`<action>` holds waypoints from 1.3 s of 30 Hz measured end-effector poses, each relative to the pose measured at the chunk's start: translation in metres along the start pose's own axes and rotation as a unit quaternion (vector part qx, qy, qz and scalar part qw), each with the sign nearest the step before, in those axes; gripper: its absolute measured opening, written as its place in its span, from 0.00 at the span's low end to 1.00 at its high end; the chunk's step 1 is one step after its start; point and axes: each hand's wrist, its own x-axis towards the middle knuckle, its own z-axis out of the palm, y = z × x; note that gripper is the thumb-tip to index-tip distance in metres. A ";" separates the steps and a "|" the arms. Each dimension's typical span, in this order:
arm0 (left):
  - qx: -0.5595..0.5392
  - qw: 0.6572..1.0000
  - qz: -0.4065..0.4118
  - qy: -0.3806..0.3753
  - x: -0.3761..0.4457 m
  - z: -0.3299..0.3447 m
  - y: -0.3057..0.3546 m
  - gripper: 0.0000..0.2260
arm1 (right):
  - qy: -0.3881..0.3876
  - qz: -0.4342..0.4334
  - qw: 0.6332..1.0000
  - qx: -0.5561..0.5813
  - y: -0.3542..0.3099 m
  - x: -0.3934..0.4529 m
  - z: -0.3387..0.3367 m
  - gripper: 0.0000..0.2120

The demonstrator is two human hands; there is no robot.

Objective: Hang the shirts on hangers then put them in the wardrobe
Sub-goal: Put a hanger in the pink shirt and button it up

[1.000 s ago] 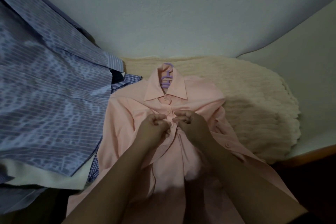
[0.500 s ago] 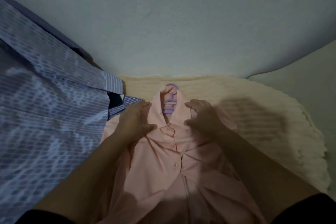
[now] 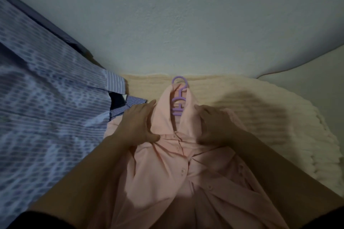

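A pink button-up shirt [image 3: 167,173] lies front up on a cream blanket, with a purple plastic hanger [image 3: 178,98] inside it. The hanger's hook and neck show through the open collar; its arms are hidden under the fabric. My left hand [image 3: 137,124] grips the shirt's left shoulder beside the collar, thumb pressed into the cloth. My right hand [image 3: 212,126] grips the right shoulder the same way. Both forearms stretch over the shirt's body.
A blue striped shirt [image 3: 46,117] covers the left side, with a checked shirt [image 3: 130,104] peeking from under it. The cream ribbed blanket [image 3: 260,117] spreads to the right. A pale wall [image 3: 167,24] rises just behind the hanger hook.
My hands left the buttons at the shirt's chest and moved up to its shoulders, one on each side of the collar. The collar now stands up, showing more of the hanger.
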 end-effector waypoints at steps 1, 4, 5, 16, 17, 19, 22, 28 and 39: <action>-0.001 1.000 0.004 0.020 -0.003 -0.004 0.003 0.54 | 0.018 0.002 1.000 -0.006 -0.002 -0.004 -0.003 0.49; 0.007 0.996 0.016 0.086 -0.010 -0.027 0.015 0.54 | 0.088 -0.014 0.994 -0.063 -0.011 -0.017 -0.022 0.46; 0.014 0.994 0.023 0.108 -0.013 -0.037 0.020 0.54 | 0.119 -0.018 0.991 -0.065 -0.012 -0.021 -0.031 0.46; 0.124 0.947 0.089 0.281 -0.066 -0.162 0.089 0.47 | 0.283 0.029 0.957 -0.055 -0.044 -0.107 -0.147 0.49; 0.133 0.941 0.096 0.295 -0.072 -0.171 0.094 0.46 | 0.293 0.029 0.954 -0.055 -0.047 -0.117 -0.156 0.48; 0.150 0.928 0.110 0.322 -0.090 -0.190 0.107 0.46 | 0.328 0.020 0.943 -0.052 -0.057 -0.139 -0.174 0.47; 0.161 0.910 0.126 0.360 -0.105 -0.213 0.120 0.45 | 0.358 0.010 0.932 -0.054 -0.063 -0.159 -0.195 0.46; 0.148 0.901 0.141 0.383 -0.116 -0.241 0.150 0.45 | 0.411 0.013 0.907 -0.089 -0.064 -0.184 -0.232 0.46; 0.151 0.913 0.073 0.371 -0.029 -0.189 0.115 0.45 | 0.410 0.028 0.905 -0.109 -0.029 -0.090 -0.200 0.43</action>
